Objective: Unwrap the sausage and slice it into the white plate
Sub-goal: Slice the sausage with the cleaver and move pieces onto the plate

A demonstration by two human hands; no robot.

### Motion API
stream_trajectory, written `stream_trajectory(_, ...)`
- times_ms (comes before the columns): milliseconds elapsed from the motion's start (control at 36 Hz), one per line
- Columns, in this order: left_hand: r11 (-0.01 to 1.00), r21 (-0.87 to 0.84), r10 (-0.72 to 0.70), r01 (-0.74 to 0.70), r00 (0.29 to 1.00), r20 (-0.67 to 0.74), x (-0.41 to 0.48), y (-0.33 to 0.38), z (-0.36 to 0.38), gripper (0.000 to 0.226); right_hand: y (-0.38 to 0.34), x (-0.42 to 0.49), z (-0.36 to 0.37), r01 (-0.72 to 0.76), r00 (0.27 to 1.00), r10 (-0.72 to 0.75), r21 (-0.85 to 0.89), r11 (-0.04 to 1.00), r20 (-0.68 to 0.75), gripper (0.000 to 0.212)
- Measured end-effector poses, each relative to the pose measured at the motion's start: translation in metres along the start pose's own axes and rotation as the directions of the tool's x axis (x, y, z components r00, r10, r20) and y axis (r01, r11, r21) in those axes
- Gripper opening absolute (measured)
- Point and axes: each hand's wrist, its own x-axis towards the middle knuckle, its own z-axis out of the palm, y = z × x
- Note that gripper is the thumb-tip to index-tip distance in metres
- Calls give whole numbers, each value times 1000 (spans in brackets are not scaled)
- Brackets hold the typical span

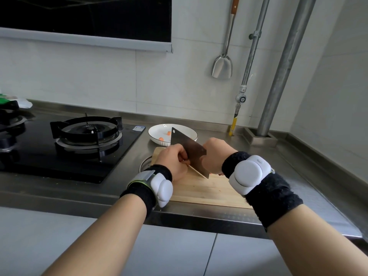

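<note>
The right grip [214, 154] holds the cleaver [187, 148] on the board [209, 190]; the left grip [172, 162] pinches the sausage [185, 161] beside it. Two pieces [169, 133] lie in the far white plate [157, 130].

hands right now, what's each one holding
Left hand: curled on the sausage, mostly hidden, on the cutting board.
Right hand: grips the cleaver, blade angled down beside the left fingers.

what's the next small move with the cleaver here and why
Probably press the cleaver down through the sausage: the right hand holds it beside the left hand over the cutting board, and only two pieces lie in the white plate.
</note>
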Motion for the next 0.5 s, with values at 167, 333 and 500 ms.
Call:
stream_trajectory(167,1000,8,-1,1,1000,2,1,0,2,15,3,1,2,10,1000,-11,-19,1000,-24,15)
stream_trajectory(333,1000,11,-13,14,1000,-18,2,0,3,15,2,2,-4,32,998,-33,-22,999,-50,17)
stream_trajectory(500,1000,17,6,-6,1000,-20,2,0,3,15,2,0,-8,41,997,-43,-46,998,-57,17)
